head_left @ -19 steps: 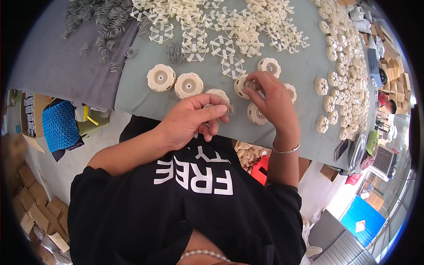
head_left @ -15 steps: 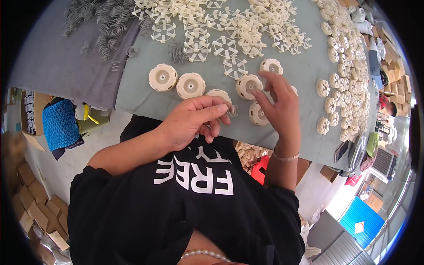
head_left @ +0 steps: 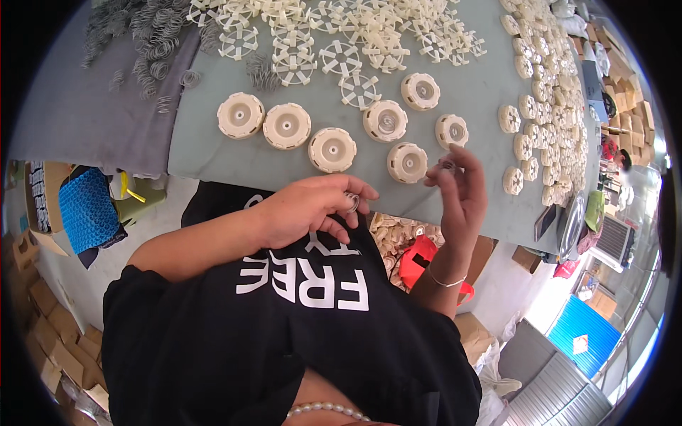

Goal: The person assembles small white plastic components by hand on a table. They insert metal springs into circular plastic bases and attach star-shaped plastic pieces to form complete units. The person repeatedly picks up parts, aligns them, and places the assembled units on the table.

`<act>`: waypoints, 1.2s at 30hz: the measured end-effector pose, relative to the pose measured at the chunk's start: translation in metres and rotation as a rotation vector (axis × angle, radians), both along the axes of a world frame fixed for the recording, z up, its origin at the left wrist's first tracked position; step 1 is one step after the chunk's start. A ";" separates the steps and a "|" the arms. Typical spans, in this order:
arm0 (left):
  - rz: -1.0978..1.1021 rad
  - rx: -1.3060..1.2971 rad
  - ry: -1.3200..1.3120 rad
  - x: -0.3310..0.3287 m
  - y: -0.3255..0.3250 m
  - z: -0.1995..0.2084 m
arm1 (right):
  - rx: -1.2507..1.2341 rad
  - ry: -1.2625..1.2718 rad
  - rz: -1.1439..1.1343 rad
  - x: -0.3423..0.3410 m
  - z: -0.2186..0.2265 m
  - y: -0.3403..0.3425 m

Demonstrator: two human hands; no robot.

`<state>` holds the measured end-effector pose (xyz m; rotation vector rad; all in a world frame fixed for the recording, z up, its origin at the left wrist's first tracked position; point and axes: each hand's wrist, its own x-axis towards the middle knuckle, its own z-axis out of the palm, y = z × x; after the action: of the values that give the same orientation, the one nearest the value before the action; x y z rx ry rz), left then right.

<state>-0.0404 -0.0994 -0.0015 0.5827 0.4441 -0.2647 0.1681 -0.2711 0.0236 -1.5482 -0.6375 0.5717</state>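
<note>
My left hand (head_left: 323, 206) is in front of the table's near edge, fingers curled round a small metal coil spring (head_left: 353, 203). To its right, my right hand (head_left: 463, 186) pinches another coil spring (head_left: 446, 166) between thumb and fingers, just beside a round cream housing (head_left: 408, 162). A coil lies inside the round housing (head_left: 386, 121) behind it, and the housings at the back (head_left: 420, 91) and right (head_left: 452, 131) also seem to hold one. Three more housings stand in a slanting row on the left, among them the nearest one (head_left: 332, 150), with bare centres.
Cream spoked rings (head_left: 355, 60) pile up along the far side, with grey springs (head_left: 153, 42) heaped at far left. Many finished-looking cream discs (head_left: 550, 135) cover the table's right side. A phone (head_left: 545, 221) lies by the right edge. Below sits a box of cream parts (head_left: 398, 245).
My right hand has moved off the middle housing toward me and right, now with a spring in its fingers. My left hand has drawn back from the nearest left-row housing. The view has shifted slightly.
</note>
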 end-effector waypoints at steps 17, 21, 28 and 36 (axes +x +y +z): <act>0.066 0.167 -0.107 -0.010 0.018 0.016 | -0.244 -0.718 0.260 0.012 -0.006 0.031; 0.109 0.283 -0.154 -0.009 0.018 0.015 | -0.129 -0.648 0.305 0.002 0.005 0.043; 0.122 0.288 -0.162 -0.008 0.015 0.011 | -0.319 -0.766 0.159 0.007 -0.014 0.084; 0.141 0.284 -0.146 -0.009 0.019 0.003 | -0.382 -0.666 0.186 0.022 -0.010 0.090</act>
<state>-0.0497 -0.0808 0.0012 0.8382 0.3818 -0.0229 0.1901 -0.1815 0.0136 -2.0730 -1.2400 0.3130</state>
